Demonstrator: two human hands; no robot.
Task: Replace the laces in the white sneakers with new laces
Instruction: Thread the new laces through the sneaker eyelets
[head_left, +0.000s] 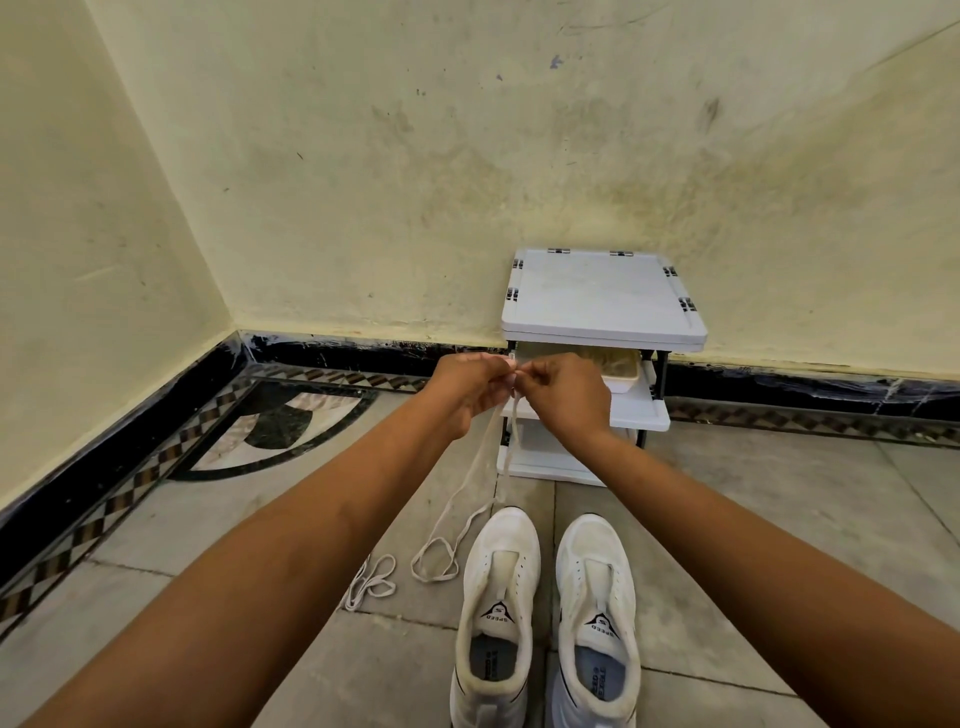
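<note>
Two white sneakers stand side by side on the floor with bare eyelets, the left sneaker (496, 597) and the right sneaker (597, 608). My left hand (470, 387) and my right hand (563, 389) are raised together above them, both pinching the ends of a white lace (475, 467). The lace hangs down from my fingers and its lower part loops on the floor left of the left sneaker. A second white lace (371, 582) lies bunched on the floor further left.
A small white shelf rack (602, 306) stands against the wall behind the sneakers, with a beige tub (621, 371) on its middle shelf. Stone floor tiles with a dark patterned border run along the walls at left and back.
</note>
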